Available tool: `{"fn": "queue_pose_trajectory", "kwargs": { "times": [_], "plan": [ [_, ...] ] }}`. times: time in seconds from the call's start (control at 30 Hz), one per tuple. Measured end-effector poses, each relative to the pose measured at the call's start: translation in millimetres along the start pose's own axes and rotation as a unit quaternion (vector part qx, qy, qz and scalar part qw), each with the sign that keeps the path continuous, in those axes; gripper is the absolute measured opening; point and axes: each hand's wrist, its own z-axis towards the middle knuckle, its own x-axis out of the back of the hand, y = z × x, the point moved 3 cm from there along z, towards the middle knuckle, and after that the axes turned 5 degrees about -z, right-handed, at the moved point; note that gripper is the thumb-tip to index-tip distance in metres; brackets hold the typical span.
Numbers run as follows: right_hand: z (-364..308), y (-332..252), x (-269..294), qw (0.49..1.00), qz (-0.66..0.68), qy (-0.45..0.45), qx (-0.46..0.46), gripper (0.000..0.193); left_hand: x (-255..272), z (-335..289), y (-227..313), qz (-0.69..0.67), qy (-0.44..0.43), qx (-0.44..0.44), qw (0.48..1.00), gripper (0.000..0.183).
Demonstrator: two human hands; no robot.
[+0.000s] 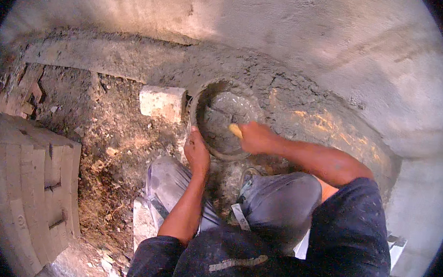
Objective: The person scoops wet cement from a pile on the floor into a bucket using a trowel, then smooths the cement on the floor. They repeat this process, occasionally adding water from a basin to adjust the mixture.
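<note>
A round, mortar-crusted bucket [195, 108] stands on the ground in front of my knees, with wet grey mortar [216, 121] inside it. My left hand [196, 150] grips the near left side of its rim, thumb on top and fingers against the outer wall. Over the right part of the bucket, my right hand [258, 137] is closed around the yellow handle [236, 131] of a tool. That tool's working end points into the mortar and blends with it, so its shape cannot be made out.
A pale block [162, 102] lies just left of the bucket. Stacked grey blocks [30, 186] fill the lower left. Behind the bucket, rough mortar [293, 92] lines the base of a plastered wall [293, 24]. Rubble and dirt [108, 155] cover the ground at left.
</note>
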Motion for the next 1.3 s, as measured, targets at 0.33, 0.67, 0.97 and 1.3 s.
{"fn": "queue_pose_trajectory", "kwargs": {
  "times": [0.33, 0.67, 0.97, 1.3],
  "plan": [
    [-55, 32, 82, 0.984, -0.17, 0.045, 0.009, 0.027, 9, 12, -25, -0.029, 0.001, 0.056, 0.998, 0.057],
    [-76, -9, 11, 0.956, 0.237, -0.17, -0.021, 0.022, 11, 8, -35, -0.045, 0.024, 0.032, 0.998, 0.057],
    [-18, -8, 1, 0.508, 0.818, -0.25, -0.103, 0.025, 4, 8, -27, -0.086, 0.043, 0.023, 0.995, 0.056],
    [-18, 38, 56, 0.998, 0.046, -0.019, -0.024, 0.027, 5, 3, -26, -0.003, 0.017, 0.023, 1.0, 0.059]
  ]
}}
